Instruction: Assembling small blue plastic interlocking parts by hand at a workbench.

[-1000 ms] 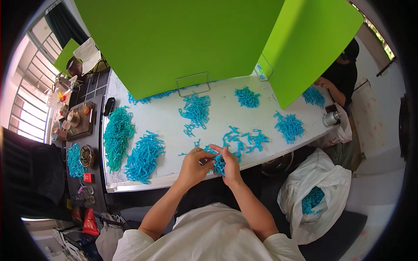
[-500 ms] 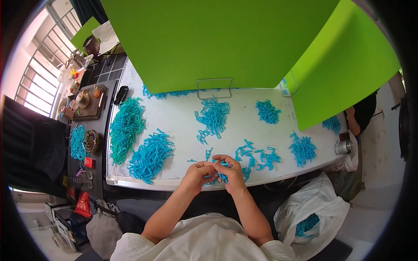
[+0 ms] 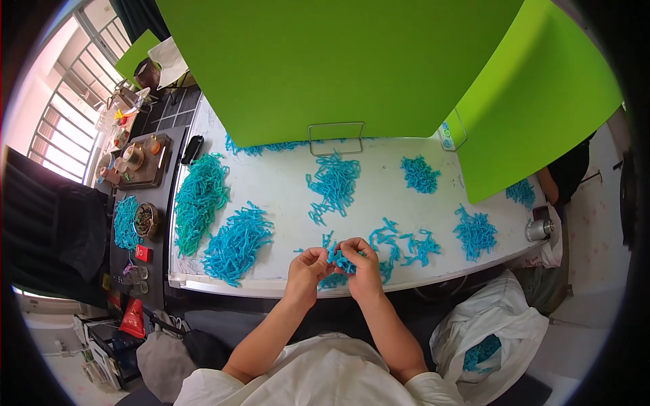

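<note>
At the near edge of the white table (image 3: pixel 291 196), my left hand (image 3: pixel 308 272) and my right hand (image 3: pixel 363 268) meet with fingertips pinched. Between them are small blue plastic strip-like pieces (image 3: pixel 343 262); their exact kind is too small to make out. Several pieces sit in my right hand, and my left thumb and finger pinch at one beside them. Loose blue pieces (image 3: pixel 421 247) lie just right of my hands. More of them lie partly hidden under my hands. A larger blue heap (image 3: pixel 237 243) is to the left, with a greener heap (image 3: pixel 201 203) behind it.
Further heaps lie mid-table (image 3: pixel 335 181), at the back right (image 3: pixel 420 174) and at the right (image 3: pixel 475 233). Green panels (image 3: pixel 338 68) stand across the back. A metal canister (image 3: pixel 538 230) is at the right edge. A white bag (image 3: pixel 508 311) holding blue pieces stands below right.
My fingers have shifted: the hands are slightly further apart at the tips, and a blue piece now shows between them. The whole view has moved slightly.
</note>
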`<control>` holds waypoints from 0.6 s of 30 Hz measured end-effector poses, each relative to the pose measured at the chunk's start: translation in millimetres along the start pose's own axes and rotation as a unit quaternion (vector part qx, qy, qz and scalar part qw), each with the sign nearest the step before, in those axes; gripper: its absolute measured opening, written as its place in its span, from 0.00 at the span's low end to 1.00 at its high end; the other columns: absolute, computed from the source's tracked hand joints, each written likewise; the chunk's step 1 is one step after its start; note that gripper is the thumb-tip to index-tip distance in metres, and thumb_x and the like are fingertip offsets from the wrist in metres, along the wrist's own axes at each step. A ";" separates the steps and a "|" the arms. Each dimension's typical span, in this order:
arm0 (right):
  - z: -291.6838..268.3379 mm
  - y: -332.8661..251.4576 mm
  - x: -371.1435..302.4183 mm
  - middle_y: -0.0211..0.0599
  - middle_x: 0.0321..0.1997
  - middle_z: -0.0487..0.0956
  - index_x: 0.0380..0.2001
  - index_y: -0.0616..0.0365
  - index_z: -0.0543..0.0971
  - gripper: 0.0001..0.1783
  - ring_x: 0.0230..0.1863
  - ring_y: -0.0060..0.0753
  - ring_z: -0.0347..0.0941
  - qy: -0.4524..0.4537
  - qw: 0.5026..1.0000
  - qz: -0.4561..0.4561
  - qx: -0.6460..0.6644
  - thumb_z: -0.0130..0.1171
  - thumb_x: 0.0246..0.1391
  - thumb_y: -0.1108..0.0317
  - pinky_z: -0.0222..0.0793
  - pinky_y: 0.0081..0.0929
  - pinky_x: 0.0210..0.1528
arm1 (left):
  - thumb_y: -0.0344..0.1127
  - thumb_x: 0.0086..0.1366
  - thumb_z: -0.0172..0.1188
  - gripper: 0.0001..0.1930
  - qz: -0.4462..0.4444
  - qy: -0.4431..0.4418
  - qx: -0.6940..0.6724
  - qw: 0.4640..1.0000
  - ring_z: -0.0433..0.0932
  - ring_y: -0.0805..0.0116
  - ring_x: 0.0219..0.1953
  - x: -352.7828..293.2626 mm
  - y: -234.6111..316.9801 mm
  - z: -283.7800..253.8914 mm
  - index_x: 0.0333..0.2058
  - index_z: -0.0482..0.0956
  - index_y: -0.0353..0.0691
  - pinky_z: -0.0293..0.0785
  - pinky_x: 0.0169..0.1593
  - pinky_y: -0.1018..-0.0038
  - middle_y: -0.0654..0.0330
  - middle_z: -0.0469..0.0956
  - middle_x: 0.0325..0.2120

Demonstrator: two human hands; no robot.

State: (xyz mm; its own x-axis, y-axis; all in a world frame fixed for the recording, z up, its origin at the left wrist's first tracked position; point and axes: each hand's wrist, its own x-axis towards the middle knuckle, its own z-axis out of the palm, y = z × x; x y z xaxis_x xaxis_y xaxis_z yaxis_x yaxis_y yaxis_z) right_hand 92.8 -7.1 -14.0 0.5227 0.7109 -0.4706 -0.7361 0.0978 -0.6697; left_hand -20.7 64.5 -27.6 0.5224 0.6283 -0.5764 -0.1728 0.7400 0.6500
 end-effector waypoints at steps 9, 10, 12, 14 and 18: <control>-20.2 -5.8 4.9 0.28 0.35 0.80 0.40 0.55 0.80 0.11 0.37 0.22 0.76 -0.007 0.998 0.028 -0.055 0.63 0.52 0.72 0.73 0.21 0.33 | 0.28 0.67 0.59 0.02 -0.015 -0.063 -0.024 0.998 0.79 0.70 0.32 9.5 -0.2 -8.0 0.36 0.74 0.39 0.79 0.38 0.74 0.63 0.78 0.29; -23.1 -13.1 5.5 0.27 0.35 0.79 0.41 0.54 0.80 0.11 0.39 0.22 0.76 -0.022 0.996 0.051 -0.068 0.62 0.52 0.73 0.73 0.22 0.34 | 0.28 0.67 0.59 0.02 -0.015 -0.063 -0.023 0.998 0.79 0.70 0.32 10.2 0.7 -8.7 0.36 0.74 0.39 0.79 0.38 0.74 0.63 0.78 0.29; -23.8 -25.3 5.9 0.26 0.35 0.79 0.41 0.53 0.79 0.12 0.41 0.22 0.76 -0.039 0.994 0.072 -0.079 0.61 0.51 0.73 0.74 0.23 0.36 | 0.25 0.65 0.59 0.02 -0.107 -0.091 -0.072 0.987 0.80 0.70 0.32 12.9 3.2 -9.1 0.34 0.75 0.39 0.80 0.39 0.74 0.62 0.79 0.29; -24.6 -36.0 5.2 0.26 0.37 0.79 0.42 0.53 0.80 0.14 0.43 0.23 0.75 -0.056 0.988 0.116 -0.085 0.60 0.49 0.73 0.74 0.27 0.39 | 0.25 0.64 0.60 0.03 -0.121 -0.098 -0.100 0.983 0.79 0.70 0.32 13.2 3.6 -9.7 0.34 0.75 0.39 0.80 0.41 0.74 0.62 0.78 0.29; -33.2 -39.6 -0.4 0.26 0.39 0.79 0.42 0.52 0.80 0.14 0.44 0.24 0.74 -0.074 0.986 0.137 -0.067 0.60 0.49 0.72 0.74 0.28 0.39 | 0.22 0.63 0.60 0.04 -0.119 -0.075 -0.154 0.978 0.79 0.68 0.33 15.1 -0.6 -3.3 0.34 0.75 0.38 0.81 0.46 0.71 0.60 0.78 0.29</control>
State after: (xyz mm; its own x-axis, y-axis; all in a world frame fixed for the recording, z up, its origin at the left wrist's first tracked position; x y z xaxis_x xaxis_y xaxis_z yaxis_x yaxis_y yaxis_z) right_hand 136.1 -34.4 -6.3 0.2364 0.7930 -0.5616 -0.7721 -0.1976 -0.6040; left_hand -15.5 74.3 -38.3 0.6905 0.4052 -0.5992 -0.2637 0.9124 0.3130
